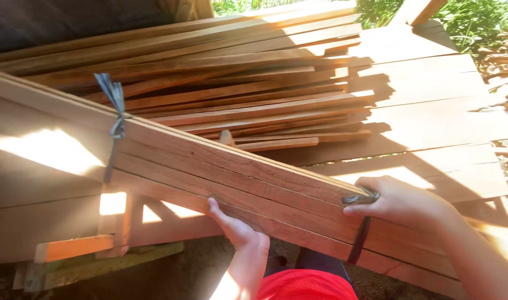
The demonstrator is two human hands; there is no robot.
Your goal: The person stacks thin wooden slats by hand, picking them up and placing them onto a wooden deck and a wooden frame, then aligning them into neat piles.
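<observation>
Bundling long reddish-brown wooden boards (209, 161): grey strap (116, 105) already knotted at far end; right hand (401, 203) pinching dark strap (360, 233) at near end, left hand (237, 228) gripping the boards' underside, knot pending.

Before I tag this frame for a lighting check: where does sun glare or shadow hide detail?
Head view: harsh sun blows out a patch on the bundled boards at far left, and the far planks at right; the left hand has a washed-out forearm; the right hand on the dark strap is evenly lit; hard shadows cross the loose slat pile; nothing looks blurred.
</observation>
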